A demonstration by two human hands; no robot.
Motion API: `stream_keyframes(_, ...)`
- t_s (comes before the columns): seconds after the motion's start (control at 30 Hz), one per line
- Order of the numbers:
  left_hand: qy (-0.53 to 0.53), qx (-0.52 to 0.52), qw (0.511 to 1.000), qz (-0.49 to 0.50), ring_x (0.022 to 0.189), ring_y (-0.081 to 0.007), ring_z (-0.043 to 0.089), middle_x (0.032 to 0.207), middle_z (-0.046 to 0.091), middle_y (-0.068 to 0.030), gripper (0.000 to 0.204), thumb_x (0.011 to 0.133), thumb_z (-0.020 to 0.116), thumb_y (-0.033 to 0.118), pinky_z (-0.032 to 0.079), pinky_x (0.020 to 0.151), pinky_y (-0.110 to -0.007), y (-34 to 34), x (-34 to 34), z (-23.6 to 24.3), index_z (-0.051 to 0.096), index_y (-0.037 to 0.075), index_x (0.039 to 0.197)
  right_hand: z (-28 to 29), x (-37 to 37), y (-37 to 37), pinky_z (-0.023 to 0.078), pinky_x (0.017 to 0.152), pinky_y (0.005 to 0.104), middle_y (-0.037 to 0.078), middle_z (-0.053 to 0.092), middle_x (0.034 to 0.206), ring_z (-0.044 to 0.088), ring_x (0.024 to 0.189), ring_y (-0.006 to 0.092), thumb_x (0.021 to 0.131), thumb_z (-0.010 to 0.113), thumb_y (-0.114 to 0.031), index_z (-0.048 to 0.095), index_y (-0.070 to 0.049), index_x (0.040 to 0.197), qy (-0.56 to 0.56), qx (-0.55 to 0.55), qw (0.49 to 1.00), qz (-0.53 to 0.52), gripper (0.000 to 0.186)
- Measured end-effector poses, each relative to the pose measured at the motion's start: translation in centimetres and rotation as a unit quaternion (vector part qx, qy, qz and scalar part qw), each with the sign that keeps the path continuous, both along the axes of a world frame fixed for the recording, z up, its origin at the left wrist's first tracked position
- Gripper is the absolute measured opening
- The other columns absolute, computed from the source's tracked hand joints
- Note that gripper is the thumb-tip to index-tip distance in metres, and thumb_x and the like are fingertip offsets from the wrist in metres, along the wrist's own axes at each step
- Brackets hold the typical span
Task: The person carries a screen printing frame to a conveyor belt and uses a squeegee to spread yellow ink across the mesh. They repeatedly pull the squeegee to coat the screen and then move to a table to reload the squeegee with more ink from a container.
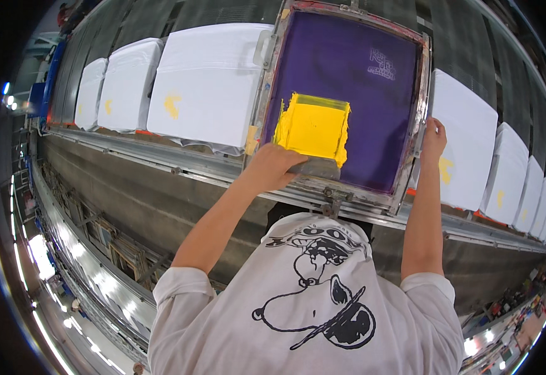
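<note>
In front of me lies a screen printing frame (420, 94) with a purple mesh (382, 125) and a small pale design near its far right corner. A rectangle of thick yellow ink (318, 130), ragged along its sides, is spread on the mesh's near left part. My left hand (274, 167) is closed around the left end of a grey squeegee (321, 167) at the ink's near edge. At the frame's right side, my right hand (434, 139) has its fingers curled around the handle on the rim.
White fabric pieces (204, 81) with small yellow prints lie in a row along the long table to the left. More white pieces (463, 134) continue to the right. A metal rail (204, 174) runs along the table's near edge.
</note>
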State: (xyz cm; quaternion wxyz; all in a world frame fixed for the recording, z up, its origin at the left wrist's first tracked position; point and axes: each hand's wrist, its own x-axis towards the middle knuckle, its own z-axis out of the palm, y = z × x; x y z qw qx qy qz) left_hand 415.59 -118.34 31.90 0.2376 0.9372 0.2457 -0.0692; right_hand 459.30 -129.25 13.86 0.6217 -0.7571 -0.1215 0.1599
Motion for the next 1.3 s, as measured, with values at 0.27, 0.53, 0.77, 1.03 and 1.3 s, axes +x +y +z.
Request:
stream_keyframes(0.27,0.014,0.049,0.998,-0.022,0.099,-0.0305,0.07,0.1,0.073,-0.0086,0.028,0.087,0.07,0.025,0.055,0.087,-0.046,14.0,6.4,1.2,0.074,0.015,0.113,0.2,-1.9,2.3,0.046,0.071,0.029,0.003,0.063,0.082,0.056,0.076,0.0121,0.092,0.076,-0.041,0.07,-0.007,0.121,-0.036,-0.132,0.99,0.022,0.045)
stream_keyframes(0.53,0.074,0.096,0.992,-0.024,0.097,-0.0296,0.071,0.101,0.073,-0.0078,0.027,0.089,0.072,0.032,0.056,0.083,-0.044,18.1,8.5,-1.7,0.074,0.016,0.11,12.7,-10.6,10.8,0.05,0.096,0.0455,0.018,0.07,0.113,0.065,0.11,0.0356,0.084,0.082,-0.039,0.07,-0.001,0.116,-0.339,-0.051,0.917,0.207,0.051)
stream_keyframes(0.77,0.024,0.112,0.993,0.028,0.088,-0.0307,0.071,0.089,0.072,-0.0071,0.022,0.081,0.072,0.024,0.056,0.078,-0.046,15.1,6.9,-2.8,0.077,0.017,0.101,11.0,-21.1,13.8,0.049,0.083,0.0423,0.01,0.067,0.088,0.067,0.09,0.0299,0.075,0.082,-0.026,0.065,-0.007,0.086,-0.426,-0.175,0.802,0.379,0.027)
stream_keyframes(1.03,0.158,-0.038,0.987,-0.008,0.085,-0.0332,0.072,0.085,0.073,-0.0105,0.027,0.078,0.08,0.038,0.056,0.074,-0.047,10.0,2.0,-2.5,0.077,0.018,0.097,11.0,-24.9,7.3,0.051,0.08,0.0445,0.01,0.066,0.084,0.067,0.085,0.0311,0.072,0.086,-0.034,0.063,-0.009,0.086,-0.329,-0.203,0.774,0.502,0.037)
stream_keyframes(1.3,0.062,0.084,0.994,0.038,0.085,-0.0331,0.073,0.084,0.074,-0.0092,0.023,0.08,0.076,0.038,0.056,0.073,-0.047,18.3,9.3,-1.7,0.078,0.019,0.092,10.8,-19.1,16.4,0.051,0.079,0.0456,0.01,0.067,0.086,0.066,0.087,0.0326,0.071,0.086,-0.033,0.064,-0.009,0.083,-0.399,-0.155,0.811,0.398,0.034)
